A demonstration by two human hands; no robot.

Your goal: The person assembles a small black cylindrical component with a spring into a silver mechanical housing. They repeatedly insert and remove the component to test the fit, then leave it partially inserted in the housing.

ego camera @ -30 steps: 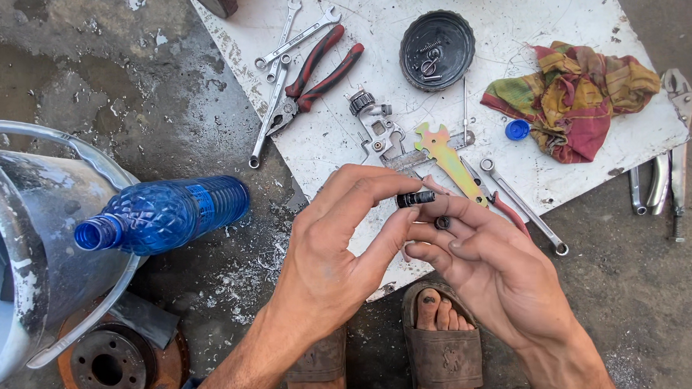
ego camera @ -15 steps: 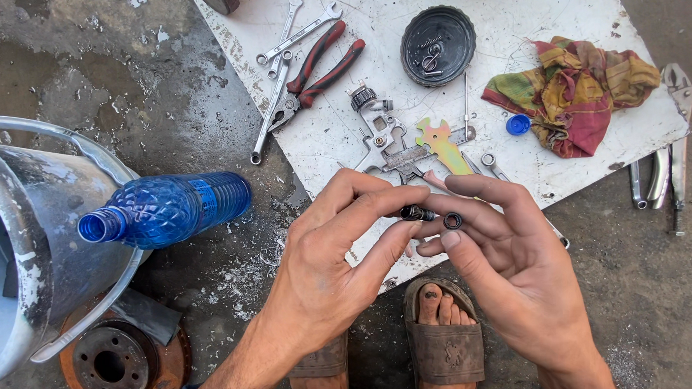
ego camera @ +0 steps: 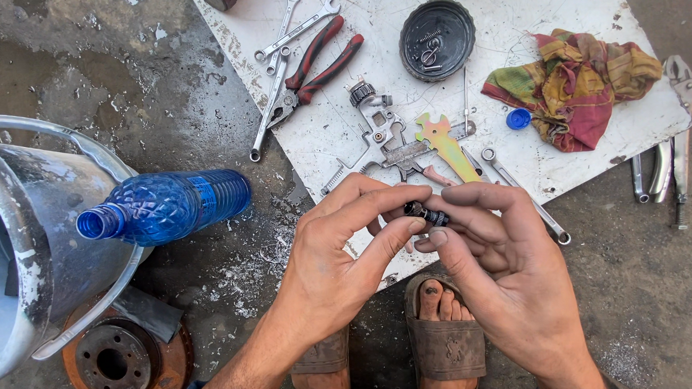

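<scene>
My left hand (ego camera: 341, 253) and my right hand (ego camera: 501, 262) meet over the near edge of a white board (ego camera: 509, 1). Between their fingertips they pinch a small dark threaded fitting (ego camera: 425, 213), the left thumb and forefinger on one end, the right fingers on the other. Just beyond my fingers lies a metal spray gun body (ego camera: 380, 135) beside a flat yellow multi-wrench (ego camera: 446, 142) and a small spanner (ego camera: 523, 194).
Red-handled pliers (ego camera: 318, 63), wrenches (ego camera: 285, 41), a black round lid (ego camera: 436, 29) with small parts, a blue cap (ego camera: 518, 118) and a coloured rag (ego camera: 578, 83) lie on the board. A blue plastic bottle (ego camera: 168, 206), metal bucket (ego camera: 29, 247) and rusty brake disc (ego camera: 120, 360) are left.
Both hands have shifted slightly and turned the small fitting between the fingertips; the right fingers now close over its end. Nothing on the board has moved.
</scene>
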